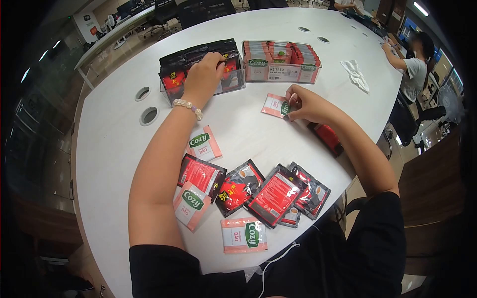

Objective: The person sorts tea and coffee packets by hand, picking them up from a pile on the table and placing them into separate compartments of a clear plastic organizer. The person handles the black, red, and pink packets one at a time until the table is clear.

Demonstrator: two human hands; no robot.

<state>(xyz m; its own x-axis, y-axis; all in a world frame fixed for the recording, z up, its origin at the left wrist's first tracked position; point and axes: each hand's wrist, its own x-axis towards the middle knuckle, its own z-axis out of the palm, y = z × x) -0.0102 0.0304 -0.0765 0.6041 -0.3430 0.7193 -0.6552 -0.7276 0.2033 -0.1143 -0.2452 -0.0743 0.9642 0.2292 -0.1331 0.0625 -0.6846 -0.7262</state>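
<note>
My left hand [203, 75], with a pearl bracelet at the wrist, reaches into a clear box [169, 88] of black and red coffee sachets [191, 57], fingers curled over one sachet's top edge. My right hand [304, 103] pinches a pink Cozy tea sachet [275, 105] that lies on the white table [114, 144]. Beside the first box stands a second clear box [283, 72] filled with pink Cozy sachets. Near my body lie loose sachets: pink Cozy ones [204, 142] [189, 204] [244, 235] and several black and red ones [276, 194].
Two round cable holes [145, 104] sit left of the boxes. A crumpled white tissue [356, 74] lies at the far right of the table. Another person [412, 67] sits at the table's far right edge. A red object [327, 136] shows under my right forearm.
</note>
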